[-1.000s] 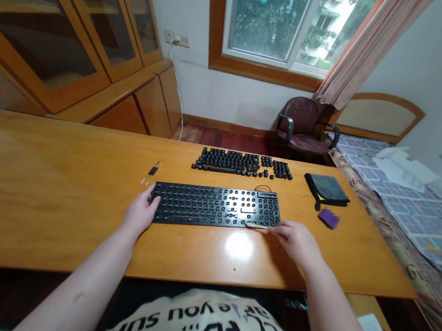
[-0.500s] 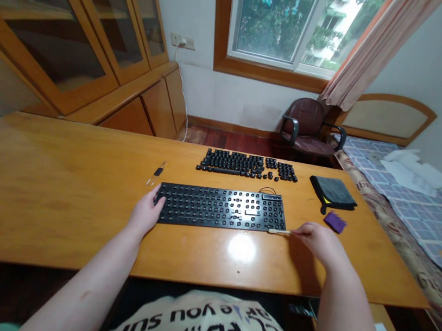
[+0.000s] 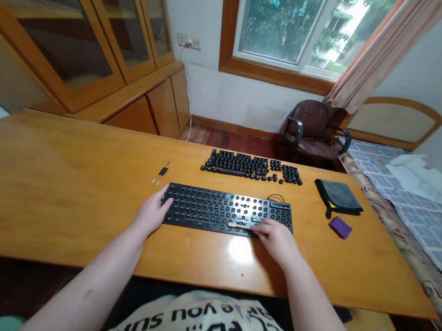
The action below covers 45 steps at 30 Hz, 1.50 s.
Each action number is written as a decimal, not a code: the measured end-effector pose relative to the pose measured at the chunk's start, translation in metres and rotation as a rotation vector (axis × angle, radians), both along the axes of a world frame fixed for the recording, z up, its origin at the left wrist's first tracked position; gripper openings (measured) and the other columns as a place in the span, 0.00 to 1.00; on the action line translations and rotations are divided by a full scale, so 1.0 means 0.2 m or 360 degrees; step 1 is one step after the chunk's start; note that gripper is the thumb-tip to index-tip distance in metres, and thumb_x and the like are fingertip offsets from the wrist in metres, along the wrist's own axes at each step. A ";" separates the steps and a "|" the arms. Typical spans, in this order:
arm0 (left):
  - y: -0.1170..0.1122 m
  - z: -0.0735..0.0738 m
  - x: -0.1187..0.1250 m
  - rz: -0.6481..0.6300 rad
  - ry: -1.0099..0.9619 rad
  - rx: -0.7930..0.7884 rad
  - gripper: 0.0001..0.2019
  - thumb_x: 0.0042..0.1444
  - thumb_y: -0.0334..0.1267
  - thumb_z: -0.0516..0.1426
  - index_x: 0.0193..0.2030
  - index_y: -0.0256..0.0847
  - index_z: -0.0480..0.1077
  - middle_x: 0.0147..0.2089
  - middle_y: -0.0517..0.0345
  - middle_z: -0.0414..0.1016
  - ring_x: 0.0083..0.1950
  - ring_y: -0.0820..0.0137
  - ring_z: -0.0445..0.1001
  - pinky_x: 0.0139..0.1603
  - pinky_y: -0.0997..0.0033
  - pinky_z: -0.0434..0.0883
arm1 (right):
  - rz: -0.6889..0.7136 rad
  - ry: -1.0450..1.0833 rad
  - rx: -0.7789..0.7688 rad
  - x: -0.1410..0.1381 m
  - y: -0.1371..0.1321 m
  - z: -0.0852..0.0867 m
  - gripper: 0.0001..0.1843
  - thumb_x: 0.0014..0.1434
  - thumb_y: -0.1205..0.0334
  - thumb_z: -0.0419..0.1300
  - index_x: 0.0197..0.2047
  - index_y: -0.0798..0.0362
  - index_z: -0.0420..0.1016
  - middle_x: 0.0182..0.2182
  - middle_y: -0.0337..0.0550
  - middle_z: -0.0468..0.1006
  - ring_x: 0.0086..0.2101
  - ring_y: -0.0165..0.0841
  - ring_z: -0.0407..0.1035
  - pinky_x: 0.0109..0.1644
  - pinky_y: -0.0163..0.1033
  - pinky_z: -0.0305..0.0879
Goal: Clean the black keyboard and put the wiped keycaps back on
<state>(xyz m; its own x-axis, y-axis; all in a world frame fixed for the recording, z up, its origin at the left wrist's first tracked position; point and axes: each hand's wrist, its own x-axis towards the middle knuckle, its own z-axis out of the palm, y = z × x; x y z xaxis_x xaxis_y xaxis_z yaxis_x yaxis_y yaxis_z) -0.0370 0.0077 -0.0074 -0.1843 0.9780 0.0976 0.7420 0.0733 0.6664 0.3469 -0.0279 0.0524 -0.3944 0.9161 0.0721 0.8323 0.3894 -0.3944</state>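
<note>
A black keyboard base point(image 3: 219, 206) with its keycaps taken off lies on the wooden desk point(image 3: 55, 202) in front of me. My left hand point(image 3: 152, 213) rests curled against the keyboard's left end, steadying it. My right hand point(image 3: 276, 239) is closed on a thin pale stick point(image 3: 239, 225), whose tip lies over the keyboard's front row near the middle. The removed black keycaps point(image 3: 252, 166) are laid out in rows behind the keyboard.
A small wire keycap puller point(image 3: 162, 172) lies left of the keyboard. A folded dark cloth point(image 3: 338, 195) and a small purple piece point(image 3: 340, 226) sit at the right. A chair point(image 3: 312, 129), a bed point(image 3: 417, 204) and glass-door cabinets point(image 3: 79, 30) surround the desk.
My right hand carried the stick out past the keyboard's right end, then back left over its front row. The left hand stayed on the left end.
</note>
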 end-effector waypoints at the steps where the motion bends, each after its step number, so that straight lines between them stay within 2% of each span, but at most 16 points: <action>1: 0.00 0.00 0.00 0.0004 -0.0008 0.0004 0.28 0.56 0.44 0.51 0.63 0.39 0.57 0.53 0.47 0.71 0.51 0.62 0.71 0.54 0.60 0.67 | 0.0000 -0.0014 0.0050 -0.02 -0.01 0.01 0.13 0.60 0.60 0.53 0.40 0.42 0.79 0.34 0.39 0.78 0.35 0.33 0.72 0.37 0.36 0.66; 3: -0.01 0.00 0.00 0.0000 -0.0056 0.0015 0.28 0.56 0.45 0.52 0.62 0.39 0.58 0.52 0.47 0.72 0.50 0.63 0.72 0.53 0.61 0.68 | -0.0061 -0.0028 0.0136 0.01 -0.02 0.03 0.14 0.60 0.59 0.52 0.41 0.42 0.79 0.35 0.40 0.78 0.35 0.33 0.72 0.37 0.36 0.67; 6: -0.01 0.00 0.00 -0.0013 -0.0144 0.0020 0.27 0.56 0.45 0.51 0.61 0.38 0.59 0.52 0.47 0.72 0.49 0.63 0.72 0.53 0.61 0.68 | -0.0254 0.0012 0.0195 0.17 0.00 0.09 0.14 0.59 0.60 0.52 0.40 0.44 0.79 0.38 0.41 0.78 0.37 0.33 0.71 0.39 0.36 0.67; 9: -0.01 0.00 0.00 -0.0002 -0.0173 0.0018 0.25 0.56 0.44 0.49 0.60 0.37 0.61 0.51 0.47 0.72 0.49 0.63 0.72 0.53 0.61 0.67 | -0.0148 -0.0046 0.0046 0.31 0.02 0.11 0.12 0.57 0.60 0.54 0.38 0.43 0.80 0.36 0.39 0.78 0.36 0.33 0.72 0.39 0.36 0.67; 11: 0.00 0.00 0.00 -0.0009 -0.0181 0.0022 0.25 0.56 0.43 0.49 0.60 0.37 0.61 0.50 0.48 0.73 0.48 0.64 0.72 0.52 0.61 0.67 | -0.0084 -0.0087 -0.0024 0.31 0.00 0.09 0.12 0.57 0.61 0.55 0.37 0.42 0.80 0.35 0.38 0.78 0.34 0.32 0.72 0.38 0.35 0.67; 16: 0.00 0.00 0.00 -0.0042 -0.0201 0.0018 0.26 0.56 0.43 0.49 0.61 0.36 0.60 0.48 0.47 0.74 0.47 0.63 0.73 0.50 0.62 0.69 | -0.0055 -0.0028 0.0051 0.06 -0.06 -0.02 0.13 0.60 0.61 0.53 0.36 0.45 0.80 0.33 0.40 0.78 0.34 0.31 0.71 0.37 0.34 0.66; 18: 0.00 0.00 0.00 -0.0055 -0.0223 0.0026 0.26 0.56 0.43 0.49 0.61 0.35 0.60 0.48 0.48 0.74 0.46 0.63 0.73 0.50 0.62 0.69 | -0.0043 -0.0015 0.0109 0.01 -0.08 -0.03 0.14 0.61 0.60 0.52 0.37 0.45 0.80 0.33 0.41 0.78 0.34 0.31 0.71 0.37 0.34 0.65; 20: 0.00 0.00 0.00 -0.0075 -0.0249 0.0038 0.26 0.56 0.43 0.49 0.61 0.36 0.60 0.47 0.48 0.75 0.46 0.64 0.73 0.50 0.62 0.69 | -0.0068 -0.0045 0.0174 0.06 -0.07 0.00 0.14 0.60 0.61 0.52 0.38 0.45 0.80 0.34 0.41 0.78 0.34 0.31 0.71 0.36 0.34 0.65; 22: 0.00 0.00 0.00 -0.0075 -0.0276 0.0053 0.26 0.56 0.42 0.50 0.61 0.36 0.60 0.48 0.49 0.74 0.46 0.64 0.73 0.51 0.62 0.69 | -0.0143 -0.0112 0.0211 0.16 -0.05 0.04 0.13 0.59 0.61 0.53 0.37 0.44 0.80 0.35 0.41 0.77 0.34 0.31 0.71 0.35 0.34 0.65; 24: 0.00 -0.01 0.00 -0.0067 -0.0325 0.0060 0.26 0.55 0.42 0.50 0.60 0.37 0.60 0.49 0.49 0.74 0.47 0.65 0.73 0.52 0.62 0.68 | -0.0197 -0.0187 0.0195 0.26 -0.04 0.09 0.12 0.57 0.62 0.54 0.35 0.43 0.80 0.37 0.40 0.77 0.33 0.30 0.71 0.33 0.34 0.64; 26: 0.00 -0.02 0.00 -0.0070 -0.0391 0.0048 0.25 0.55 0.42 0.51 0.60 0.37 0.61 0.50 0.48 0.73 0.48 0.65 0.73 0.52 0.63 0.69 | -0.0149 -0.0224 0.0133 0.30 -0.03 0.10 0.12 0.56 0.63 0.55 0.35 0.42 0.80 0.36 0.39 0.76 0.32 0.30 0.71 0.33 0.34 0.64; 29: 0.01 -0.04 0.00 -0.0084 -0.0478 0.0021 0.25 0.54 0.41 0.52 0.60 0.38 0.61 0.51 0.49 0.73 0.47 0.66 0.73 0.53 0.63 0.69 | -0.0027 -0.0236 0.0068 0.23 -0.02 0.09 0.13 0.56 0.63 0.55 0.35 0.42 0.80 0.34 0.38 0.76 0.31 0.29 0.71 0.33 0.33 0.64; 33: 0.01 -0.05 0.00 -0.0020 -0.0631 0.0031 0.25 0.56 0.38 0.51 0.61 0.40 0.59 0.53 0.49 0.72 0.50 0.67 0.73 0.54 0.65 0.68 | -0.0029 -0.0263 0.0103 0.12 0.00 0.07 0.12 0.58 0.60 0.54 0.36 0.42 0.80 0.34 0.39 0.76 0.32 0.30 0.71 0.32 0.34 0.64; 39: 0.01 -0.05 0.00 -0.0007 -0.0636 0.0003 0.25 0.55 0.39 0.53 0.60 0.39 0.60 0.53 0.48 0.71 0.49 0.66 0.73 0.53 0.64 0.68 | -0.0004 -0.0158 0.0072 0.10 0.02 0.06 0.11 0.58 0.61 0.55 0.36 0.42 0.80 0.34 0.38 0.76 0.32 0.29 0.70 0.34 0.33 0.64; 41: 0.01 -0.05 0.00 -0.0042 -0.0640 -0.0016 0.25 0.54 0.40 0.54 0.60 0.40 0.61 0.52 0.49 0.72 0.47 0.67 0.74 0.52 0.64 0.69 | 0.0017 -0.0144 0.0084 0.04 0.00 0.03 0.12 0.59 0.60 0.54 0.37 0.42 0.80 0.35 0.38 0.76 0.33 0.29 0.70 0.33 0.33 0.63; 45: 0.00 -0.04 0.01 -0.0055 -0.0721 -0.0007 0.26 0.52 0.41 0.55 0.59 0.39 0.61 0.49 0.50 0.74 0.42 0.69 0.74 0.48 0.66 0.71 | 0.0000 -0.0192 0.0162 -0.17 -0.05 -0.02 0.15 0.62 0.56 0.51 0.37 0.44 0.80 0.34 0.40 0.76 0.32 0.30 0.70 0.33 0.34 0.61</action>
